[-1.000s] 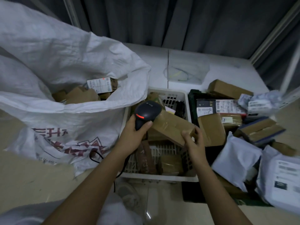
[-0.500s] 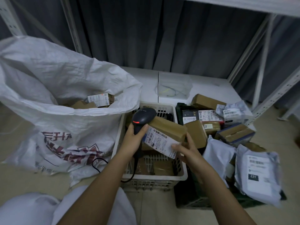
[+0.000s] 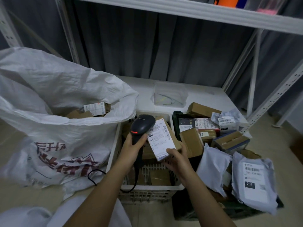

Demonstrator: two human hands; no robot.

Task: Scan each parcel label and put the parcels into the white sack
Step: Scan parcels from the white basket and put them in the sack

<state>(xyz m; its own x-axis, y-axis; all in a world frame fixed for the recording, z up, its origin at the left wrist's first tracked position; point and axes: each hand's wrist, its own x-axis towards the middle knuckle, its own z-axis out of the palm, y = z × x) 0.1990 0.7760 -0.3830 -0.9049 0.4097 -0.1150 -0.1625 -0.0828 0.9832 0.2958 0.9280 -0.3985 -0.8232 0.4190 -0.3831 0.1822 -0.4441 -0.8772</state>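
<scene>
My left hand grips the handle of a black barcode scanner whose red light glows; its head leans against the upper left of a brown cardboard parcel. My right hand holds that parcel by its near end, the white label facing up towards me. Both hover over the white crate. The big white sack with red print stands open at the left, with labelled boxes inside.
A dark crate at the right is heaped with brown boxes and grey mailer bags. The white crate holds more brown parcels. White shelf posts and a shelf board stand behind. The scanner cable loops on the floor by the sack.
The parcel has been turned so that its label faces up, and it now lies lengthwise towards me. The camera has tipped up, showing the shelf above.
</scene>
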